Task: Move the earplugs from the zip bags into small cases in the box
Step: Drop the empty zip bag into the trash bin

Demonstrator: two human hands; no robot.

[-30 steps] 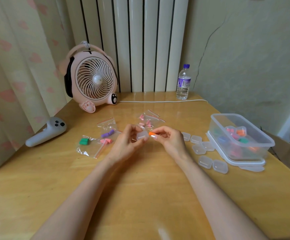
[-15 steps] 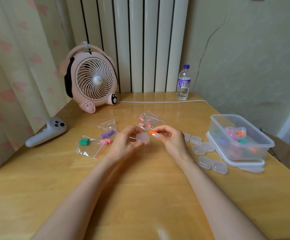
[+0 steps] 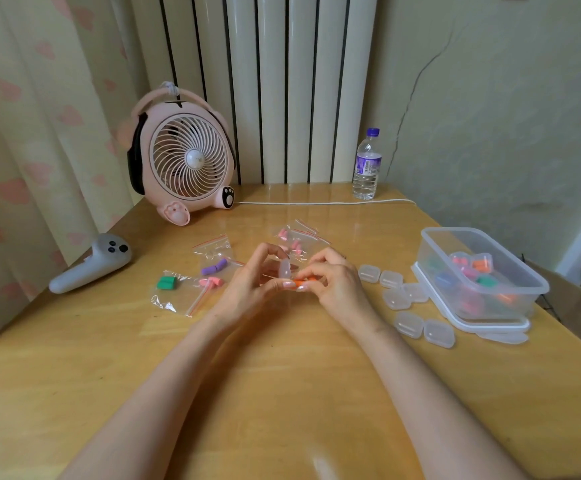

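So the clear box [image 3: 462, 231] is the anchor here. Well left of it both hands meet: the left hand [image 3: 247, 287] grips a small clear case [image 3: 286, 270], and the right hand [image 3: 338, 283] pinches an orange earplug [image 3: 301, 283] right at the case. The earplug lies sideways, long axis running toward the box.

The glossy wooden surface [image 3: 282, 393] carries a pink fan [image 3: 188, 161] and a water bottle [image 3: 367, 168] at its far edge, with a white cable [image 3: 316, 203] between them. A grey controller [image 3: 91, 263] lies at the left and zip bags [image 3: 169, 294] lie mid-surface (green, purple and pink earplugs inside). Loose small cases [image 3: 408, 323] sit just beside a clear box [image 3: 432, 268] at the right.
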